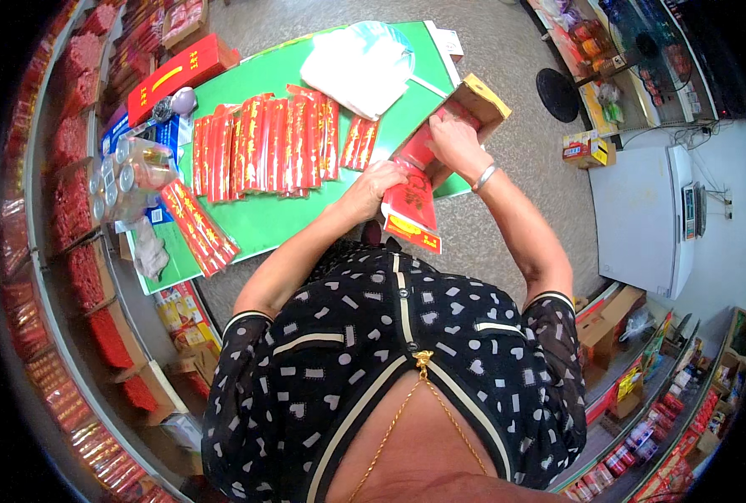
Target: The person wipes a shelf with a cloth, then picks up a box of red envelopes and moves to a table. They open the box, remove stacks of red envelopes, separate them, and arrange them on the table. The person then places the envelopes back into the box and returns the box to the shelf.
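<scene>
My left hand (376, 187) grips the left edge of a red printed piece (412, 204) with a yellow-and-red end strip. Whether this is a packet or a flap of the box cannot be told. My right hand (456, 137) reaches into an open cardboard box (495, 104), its curled fingers on red plastic-wrapped packets (418, 149). The fingertips are partly hidden. Left of the box, a row of long red packets (263, 148) with gold writing lies on the green tabletop (272, 223). A shorter pair of red packets (360, 141) lies nearer the box.
A white plastic bag (354, 69) lies over a pale blue round fan (389, 47). Shrink-wrapped cans (131, 173), slanted red packets (198, 229) and a red carton (175, 78) occupy the table's left end. Stocked shelves (65, 264) line the left; a white chest freezer (640, 220) stands right.
</scene>
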